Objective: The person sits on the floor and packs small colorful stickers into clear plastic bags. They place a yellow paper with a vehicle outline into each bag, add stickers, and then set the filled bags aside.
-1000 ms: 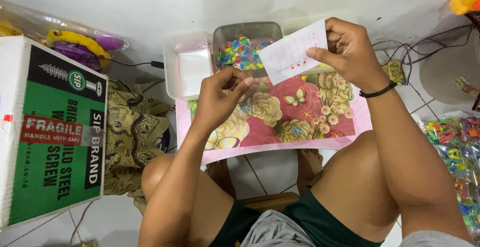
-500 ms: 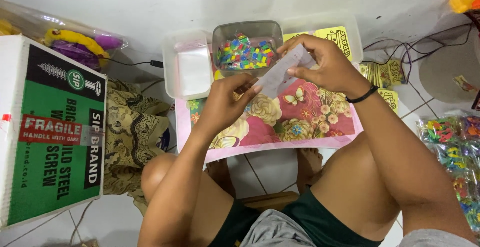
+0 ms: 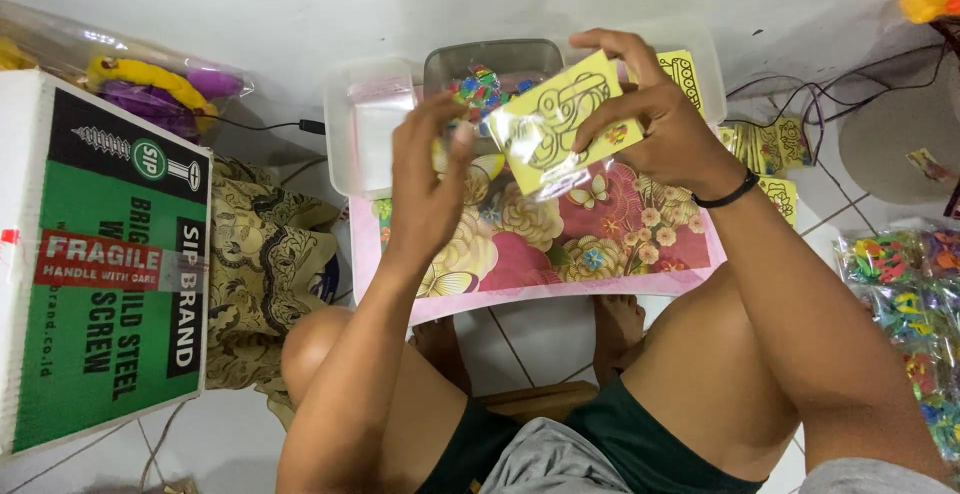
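Observation:
My right hand (image 3: 655, 114) holds a small yellow card with a black line drawing, inside a clear plastic sleeve (image 3: 556, 124), above a floral pink board (image 3: 560, 254). My left hand (image 3: 428, 179) is raised at the sleeve's left edge, fingers around its corner. Behind the card stands a clear plastic tub (image 3: 500, 59) filled with small colourful pieces.
A white lidded container (image 3: 365, 129) sits left of the tub, another with yellow cards (image 3: 690, 64) at its right. A large green and white cardboard box (image 3: 100, 254) stands on the left, patterned cloth (image 3: 265, 254) beside it. Packets of colourful bits (image 3: 900, 294) lie at right.
A white slip held high a second ago came down over the board; now both hands have lifted and the yellow card shows inside the clear sleeve.

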